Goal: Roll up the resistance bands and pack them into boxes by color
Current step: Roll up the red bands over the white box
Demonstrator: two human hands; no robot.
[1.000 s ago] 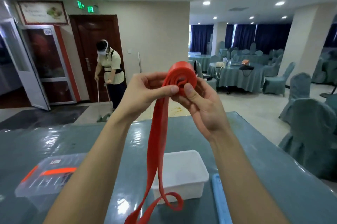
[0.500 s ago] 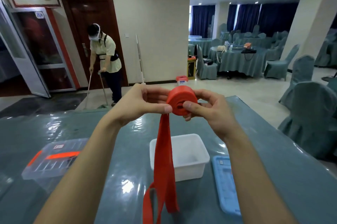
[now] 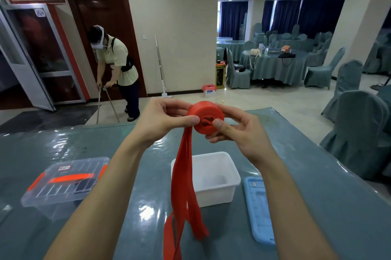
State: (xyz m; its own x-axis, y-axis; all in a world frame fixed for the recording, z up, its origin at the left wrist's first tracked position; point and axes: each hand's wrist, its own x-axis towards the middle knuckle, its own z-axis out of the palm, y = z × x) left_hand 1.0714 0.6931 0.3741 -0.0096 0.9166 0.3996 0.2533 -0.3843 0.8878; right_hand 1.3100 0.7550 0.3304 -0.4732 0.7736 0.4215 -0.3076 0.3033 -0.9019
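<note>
Above the white box (image 3: 211, 154), left hand (image 3: 163, 121) and right hand (image 3: 239, 130) are both pinching the red resistance band (image 3: 206, 117) coil, mid-roll; next is likely winding in the hanging tail (image 3: 183, 175).

A: Views?
B: One only. Head-worn, wide-angle, wearer's own eye line.
A: Facing?
B: Forward and down across the counter (image 3: 306, 154). Its far edge cuts mid frame. Above that the room: door (image 3: 105, 27) upper left, round table (image 3: 273, 65) upper right, both far off.
A: How near?
B: Close. Forearms enter from the bottom edge. The left grip (image 3: 167, 121) and right grip (image 3: 239, 132) meet at frame centre on the red band (image 3: 206, 117). Straight lines bow toward the edges.
</note>
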